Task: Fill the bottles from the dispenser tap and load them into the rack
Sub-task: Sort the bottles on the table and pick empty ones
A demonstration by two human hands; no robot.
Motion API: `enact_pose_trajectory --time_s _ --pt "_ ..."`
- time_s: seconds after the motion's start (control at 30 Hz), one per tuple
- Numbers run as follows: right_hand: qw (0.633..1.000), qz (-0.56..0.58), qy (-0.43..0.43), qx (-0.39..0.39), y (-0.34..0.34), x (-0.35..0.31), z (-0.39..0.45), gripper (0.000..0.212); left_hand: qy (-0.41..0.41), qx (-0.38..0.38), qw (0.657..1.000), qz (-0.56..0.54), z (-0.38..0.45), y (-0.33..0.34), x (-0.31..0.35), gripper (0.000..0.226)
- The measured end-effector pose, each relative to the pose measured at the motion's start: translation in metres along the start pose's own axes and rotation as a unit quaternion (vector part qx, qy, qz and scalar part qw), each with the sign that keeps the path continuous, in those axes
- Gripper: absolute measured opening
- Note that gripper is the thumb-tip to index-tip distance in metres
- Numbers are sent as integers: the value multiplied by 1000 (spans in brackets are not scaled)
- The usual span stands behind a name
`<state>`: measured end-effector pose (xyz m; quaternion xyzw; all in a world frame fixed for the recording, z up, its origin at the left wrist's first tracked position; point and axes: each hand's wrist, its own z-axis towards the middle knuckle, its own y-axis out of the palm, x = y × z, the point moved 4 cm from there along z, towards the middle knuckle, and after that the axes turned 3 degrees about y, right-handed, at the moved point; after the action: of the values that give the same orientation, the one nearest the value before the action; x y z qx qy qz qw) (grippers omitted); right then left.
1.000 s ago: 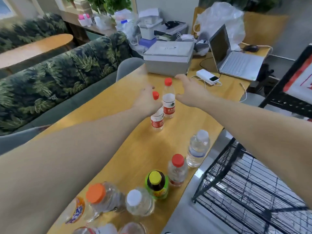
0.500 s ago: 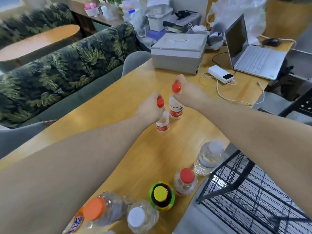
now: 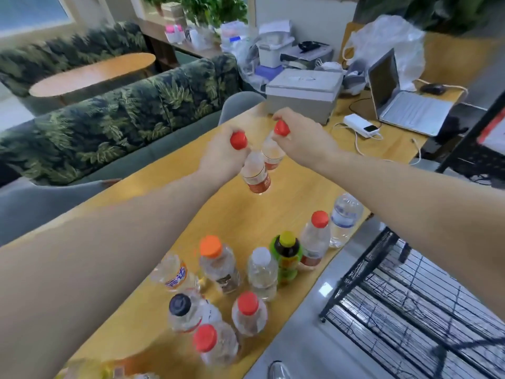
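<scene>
My left hand (image 3: 222, 157) grips the neck of a small clear bottle (image 3: 255, 175) with a red cap and red label, lifted off the wooden table (image 3: 164, 192) and tilted. My right hand (image 3: 303, 138) holds a second red-capped bottle (image 3: 272, 155) by its top, also raised, just behind the first. Several more capped bottles stand in a cluster on the near part of the table, among them an orange-capped one (image 3: 217, 265) and a green one with a yellow cap (image 3: 287, 257). The black wire rack (image 3: 410, 305) stands on the floor at the lower right. No dispenser tap is in view.
A grey box (image 3: 303, 95), a white power bank (image 3: 360, 128) with cable and an open laptop (image 3: 404, 102) sit at the table's far end. A leaf-patterned sofa (image 3: 123, 113) and grey chairs (image 3: 240, 105) lie to the left. White floor lies between table and rack.
Both hands closed on the two red-capped bottles and lifted them off the table, tilting them. The view tipped down, showing more bottles at the near edge.
</scene>
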<state>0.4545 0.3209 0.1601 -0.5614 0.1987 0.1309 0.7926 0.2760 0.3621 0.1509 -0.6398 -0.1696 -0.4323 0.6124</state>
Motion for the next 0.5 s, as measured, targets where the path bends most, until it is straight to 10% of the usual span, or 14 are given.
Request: enact_pose_trajectory --time_s 0.5 --pt "979 -78 -126 142 -52 -206 -184 37 111 125 986 -26 -225 -172 16 39"
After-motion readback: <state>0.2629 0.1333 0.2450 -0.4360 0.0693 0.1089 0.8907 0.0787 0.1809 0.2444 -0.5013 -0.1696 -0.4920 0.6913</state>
